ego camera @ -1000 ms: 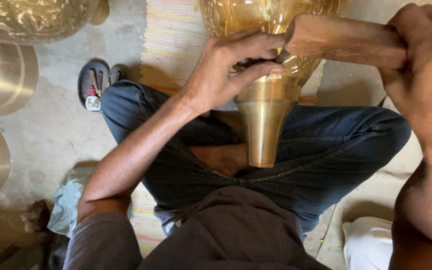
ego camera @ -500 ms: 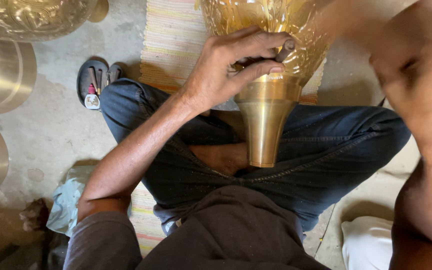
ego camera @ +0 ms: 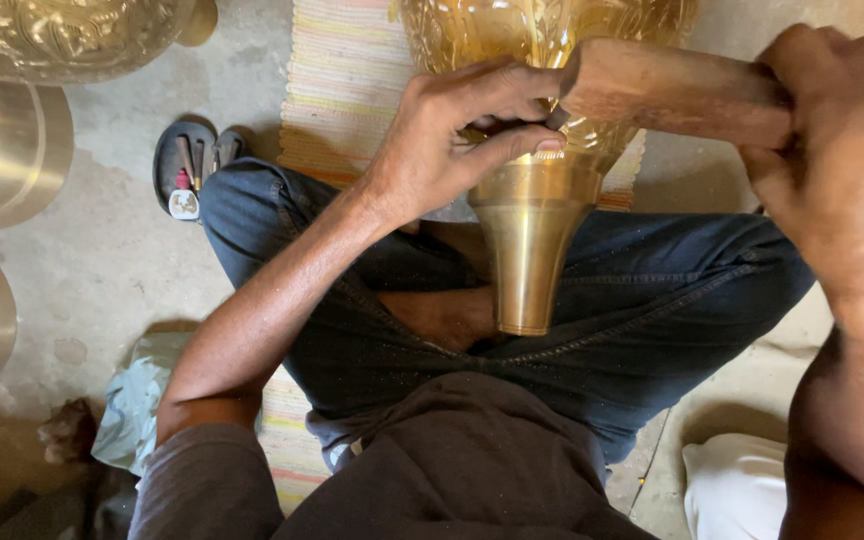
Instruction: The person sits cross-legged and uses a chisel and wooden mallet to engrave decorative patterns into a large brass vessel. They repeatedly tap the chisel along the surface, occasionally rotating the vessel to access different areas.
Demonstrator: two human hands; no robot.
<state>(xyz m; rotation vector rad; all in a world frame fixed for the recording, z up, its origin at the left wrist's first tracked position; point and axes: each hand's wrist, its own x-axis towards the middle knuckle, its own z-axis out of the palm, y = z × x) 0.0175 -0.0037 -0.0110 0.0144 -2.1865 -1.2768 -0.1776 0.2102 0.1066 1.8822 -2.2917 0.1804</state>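
A large brass vessel [ego camera: 532,240] with an engraved body and a plain flared neck lies across my lap, neck pointing toward me. My left hand [ego camera: 457,135] rests on its shoulder, fingertips pinching a small tool that is mostly hidden against the engraved surface. My right hand [ego camera: 837,165] grips a thick wooden mallet [ego camera: 672,90], whose end sits right at my left fingertips. I sit cross-legged in dark jeans on a striped mat [ego camera: 347,70].
Other brass vessels stand at the left: an engraved one [ego camera: 62,35] at the top and plain ones [ego camera: 2,150] below. A dark sandal [ego camera: 187,165] lies on the concrete floor. Pale cloth [ego camera: 132,405] is at lower left, white cloth [ego camera: 737,485] at lower right.
My right hand lifted the mallet away half a second ago and has brought it back down against the tool at my left fingertips. The left hand and vessel stayed put.
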